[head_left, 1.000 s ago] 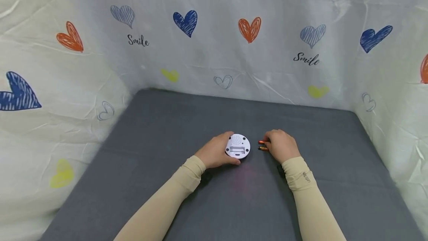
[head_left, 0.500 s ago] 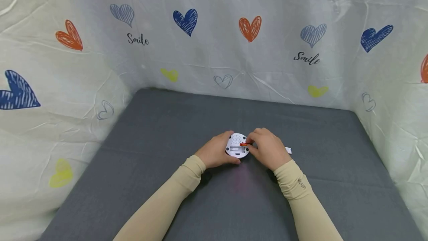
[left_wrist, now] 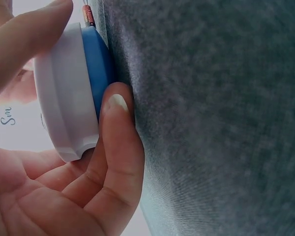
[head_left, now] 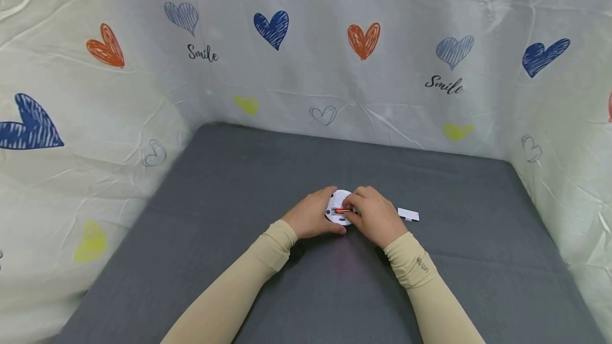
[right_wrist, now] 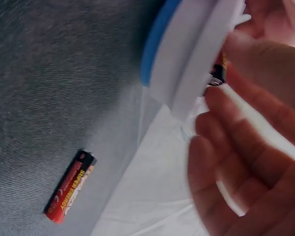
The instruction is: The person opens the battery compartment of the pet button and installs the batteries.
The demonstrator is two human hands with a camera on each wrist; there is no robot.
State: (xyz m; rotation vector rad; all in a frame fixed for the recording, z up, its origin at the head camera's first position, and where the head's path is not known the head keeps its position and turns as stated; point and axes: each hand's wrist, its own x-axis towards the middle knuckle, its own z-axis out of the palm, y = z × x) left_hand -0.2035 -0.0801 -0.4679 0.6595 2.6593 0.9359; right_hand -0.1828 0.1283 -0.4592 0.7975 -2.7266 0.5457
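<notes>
A round white device [head_left: 340, 197] with a blue rim on its lower side sits on the grey table, its slotted battery compartment facing up. My left hand [head_left: 312, 215] grips it around the side, thumb and fingers spread along its edge. Over the compartment, my right hand [head_left: 376, 216] pinches a red-and-black battery [head_left: 341, 210] between thumb and fingertips. In the right wrist view that battery's black end shows at the device's face, partly covered by fingers. A second red-and-black battery [right_wrist: 71, 187] lies loose on the cloth; the right hand hides it in the head view.
A small white battery cover [head_left: 408, 214] lies right of the right hand. Grey cloth [head_left: 268, 169] covers the table. White curtains [head_left: 296, 73] printed with hearts stand behind and at both sides.
My right hand picked up one battery from the table and carried it left to the device's compartment. The battery cover came into view. The left hand keeps its hold on the device.
</notes>
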